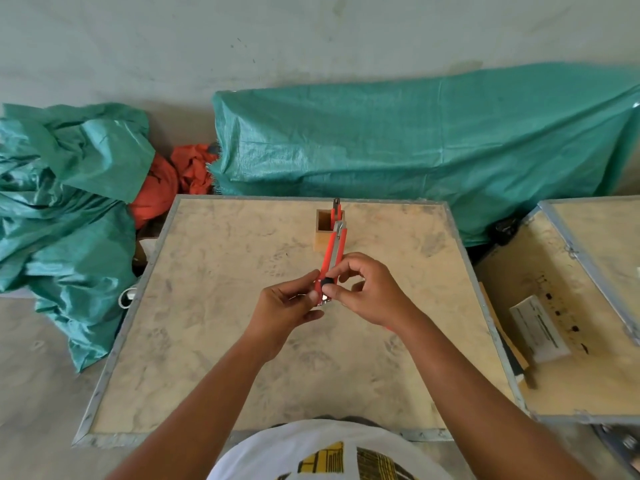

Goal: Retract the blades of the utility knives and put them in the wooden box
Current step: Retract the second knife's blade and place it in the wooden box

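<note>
I'm steadying the orange utility knife point(330, 263) above mid-counter, left hand point(289, 311) wrapped round its near end, right hand point(367, 292) pinching the black slider. I'm pulling it nearward, tip pointing away toward the wooden box point(323, 233).
</note>
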